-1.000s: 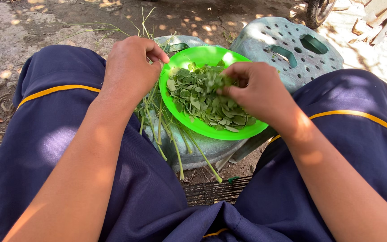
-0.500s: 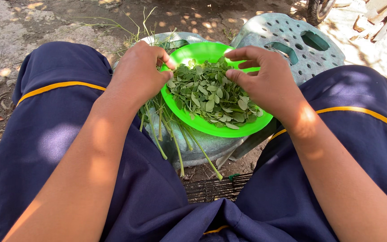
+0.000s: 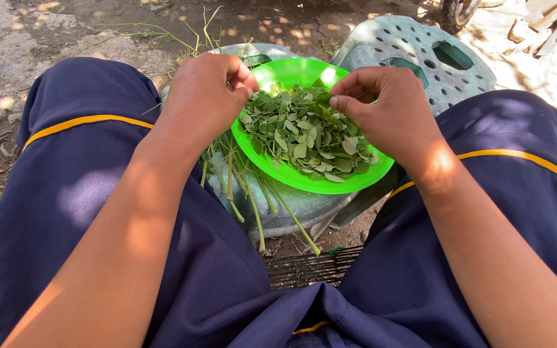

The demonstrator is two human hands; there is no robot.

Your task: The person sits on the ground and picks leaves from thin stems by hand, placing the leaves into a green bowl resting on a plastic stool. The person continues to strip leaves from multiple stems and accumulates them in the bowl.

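A bright green plastic plate [image 3: 304, 183] heaped with small plucked green leaves [image 3: 304, 138] rests on a grey-green plastic stool between my knees. My left hand [image 3: 204, 96] is closed at the plate's left rim on a bunch of thin green stems [image 3: 246, 193] that hang down past the stool's edge. Over the plate's right side, my right hand [image 3: 388, 109] pinches a small leafy sprig between thumb and fingertips. Both hands nearly meet above the leaves.
A second grey-green perforated stool [image 3: 414, 48] stands behind the plate at the right. My legs in dark blue shorts with yellow stripes [image 3: 85, 121] flank the stools. Bare dirt ground [image 3: 8, 38] lies at left; a dark slatted grate [image 3: 304, 267] is under me.
The view has shifted slightly. My right hand rose from the leaf pile to the plate's far right rim, now pinching a sprig. My left hand stayed at the left rim with the stems.
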